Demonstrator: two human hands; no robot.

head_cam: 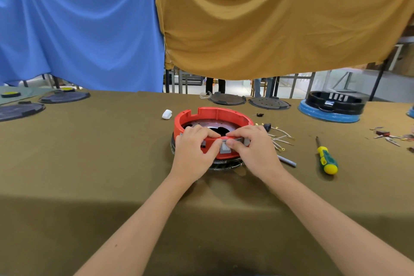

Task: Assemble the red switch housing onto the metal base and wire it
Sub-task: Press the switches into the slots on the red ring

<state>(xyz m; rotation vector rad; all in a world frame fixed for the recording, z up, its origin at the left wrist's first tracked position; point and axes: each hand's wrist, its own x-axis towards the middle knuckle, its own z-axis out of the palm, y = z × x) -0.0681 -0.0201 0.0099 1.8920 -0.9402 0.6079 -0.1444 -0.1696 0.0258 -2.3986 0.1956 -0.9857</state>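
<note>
**Seating the grey switch block in the near wall of the red housing**

The fingers (pixel 211 133) of the left hand (pixel 194 152) are curled over the near rim of the red housing (pixel 212 114), with the thumb pressed against the outer wall. The right hand (pixel 253 148) mirrors this hold: its fingers hook over the rim from the right, and its thumb bears on the grey switch block (pixel 225 149) set in the wall. Both sets of fingers are therefore clamped on the housing rim, none spread free. This two-sided hold appears intended to steady the wall while the thumbs push the block into its opening.

The housing stands on the counter (pixel 112 163) at centre, on top of a dark round part whose edge shows beneath it. The perforated metal base (pixel 212 123) is visible inside the ring, so the housing is judged already placed over the base.

Loose wires (pixel 280 139) with ring terminals lie just to the right of the housing, and none can be seen attached; wiring is judged not yet done. A screwdriver (pixel 326 159) with a green and yellow handle lies further right, within reach of the right hand. A small white piece (pixel 167 114) rests to the far left of the housing. Dark round plates (pixel 227 98) sit along the far edge.
</note>
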